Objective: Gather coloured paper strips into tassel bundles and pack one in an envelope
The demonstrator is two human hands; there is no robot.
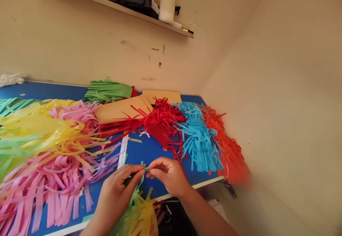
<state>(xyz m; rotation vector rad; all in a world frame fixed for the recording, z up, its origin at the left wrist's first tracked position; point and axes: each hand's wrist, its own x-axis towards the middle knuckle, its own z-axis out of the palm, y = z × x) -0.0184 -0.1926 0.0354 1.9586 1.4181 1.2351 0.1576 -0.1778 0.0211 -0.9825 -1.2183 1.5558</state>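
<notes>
My left hand (121, 186) and my right hand (168, 175) meet above the front edge of the blue table. Both are closed in a pinch on a thin green paper strip (146, 169), which shows between the fingertips. Below the hands hangs a yellow and light green paper fringe (143, 213), partly hidden behind my left hand. Whether the strip joins this fringe, I cannot tell. Left of my hands lies a pink paper fringe (58, 172), with a yellow fringe (40, 125) over and behind it.
On the blue table (139, 150) lie red fringe (162, 125), light blue fringe (200, 140), orange fringe (232, 154) over the right edge, and green fringe (109, 90) by tan paper sheets (123, 109). Above, a wall shelf (120, 10) bears a white bottle (167, 3).
</notes>
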